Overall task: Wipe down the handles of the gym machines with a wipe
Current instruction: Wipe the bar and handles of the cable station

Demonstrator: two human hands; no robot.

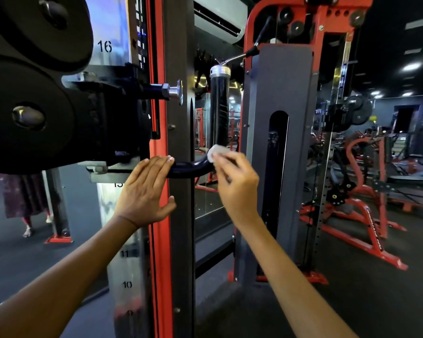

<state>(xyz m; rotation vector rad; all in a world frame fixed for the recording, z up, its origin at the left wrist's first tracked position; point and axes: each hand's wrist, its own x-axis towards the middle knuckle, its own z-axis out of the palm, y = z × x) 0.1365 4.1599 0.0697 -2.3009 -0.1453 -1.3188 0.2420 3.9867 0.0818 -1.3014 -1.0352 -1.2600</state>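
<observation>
Wipe (214, 153) in R hand (235, 184), on handle (193, 167) bend.

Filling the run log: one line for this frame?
right hand: pinches wipe on handle bend | left hand: flat on upright

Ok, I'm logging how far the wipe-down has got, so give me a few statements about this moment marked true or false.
1. The right hand holds the wipe against the handle. True.
2. The left hand grips the handle with curled fingers. False: its fingers are straight, laid flat by the handle's lower bend.
3. The wipe is at the handle's silver top cap. False: it is at the lower bend.
4. The numbers 16, 11 and 10 are printed on the post at left. True.
5. The handle is red. False: it is black.
</observation>
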